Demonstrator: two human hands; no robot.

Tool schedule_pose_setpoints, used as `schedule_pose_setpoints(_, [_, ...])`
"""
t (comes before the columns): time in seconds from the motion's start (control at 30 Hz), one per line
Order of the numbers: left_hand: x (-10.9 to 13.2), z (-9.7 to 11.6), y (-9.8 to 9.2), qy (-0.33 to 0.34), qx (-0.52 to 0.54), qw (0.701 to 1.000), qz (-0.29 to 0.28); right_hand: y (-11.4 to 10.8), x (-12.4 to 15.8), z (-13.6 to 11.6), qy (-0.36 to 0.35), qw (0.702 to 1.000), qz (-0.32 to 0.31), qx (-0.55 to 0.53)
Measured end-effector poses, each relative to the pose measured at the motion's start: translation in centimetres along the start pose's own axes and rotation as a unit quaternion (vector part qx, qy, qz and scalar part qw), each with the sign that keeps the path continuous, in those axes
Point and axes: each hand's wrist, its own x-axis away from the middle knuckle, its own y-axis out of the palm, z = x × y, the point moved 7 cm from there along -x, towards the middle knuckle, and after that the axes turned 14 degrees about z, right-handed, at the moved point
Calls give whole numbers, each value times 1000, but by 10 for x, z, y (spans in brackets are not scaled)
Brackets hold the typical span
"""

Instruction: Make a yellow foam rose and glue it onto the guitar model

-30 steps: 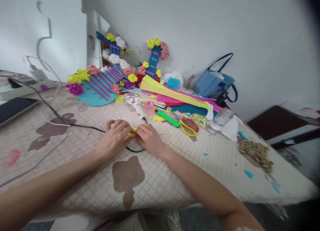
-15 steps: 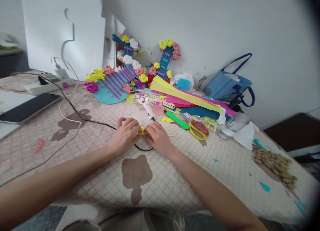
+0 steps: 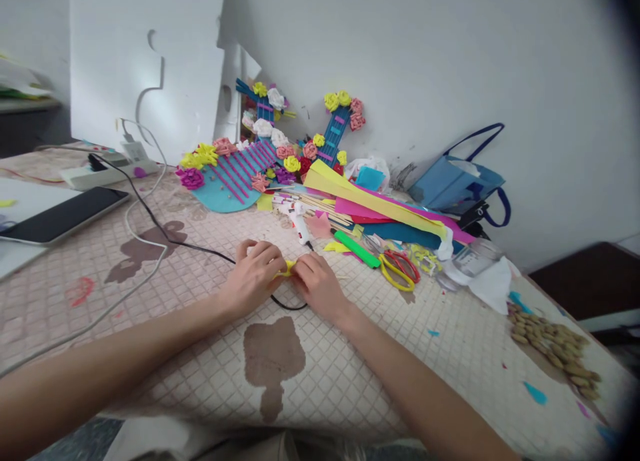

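- Table (image 3: 380,341), one: covered in cream quilted cloth with brown patches.
- White board (image 3: 115,61), one: upright behind the table's left side.
- Blue bag (image 3: 445,182), one: dark handles, at the back right.
- Turquoise craft piece (image 3: 220,198), one: purple strips, paper flowers along its edges.
- Coloured sheets (image 3: 370,198), several: stacked, yellow uppermost.
- Dark-screened device (image 3: 70,214), one: at left.
- Left hand (image 3: 254,274): fingers curled, pinching the yellow piece from its left.
- Right hand (image 3: 321,284): fingertips closed on the same piece's right end.
- Scissors (image 3: 400,270), one pair: yellow and red handles, beyond the right hand.
- White glue gun (image 3: 301,228), one: just beyond the hands.
- Yellow piece (image 3: 287,268), one: small, between both hands above the cloth, mostly hidden by fingers; exact form cannot be told.
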Motion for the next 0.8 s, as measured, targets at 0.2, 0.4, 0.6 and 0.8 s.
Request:
schedule_pose_setpoints(0.2, [0, 3, 0, 10, -5, 1000, -4, 3, 0, -2, -8, 1000, -19, 21])
schedule_pose_setpoints(0.4, [2, -1, 1, 8, -2, 1000, -1, -13, -1, 8, 31, 997, 18, -65])
schedule_pose_setpoints(0.6, [1, -7, 1, -2, 11, 1000, -3, -25, 10, 44, 107, 990, -63, -67])
schedule_pose_setpoints(0.8, [2, -8, 0, -4, 22, 1000, -3, -19, 12, 49, 100, 984, -129, -73])
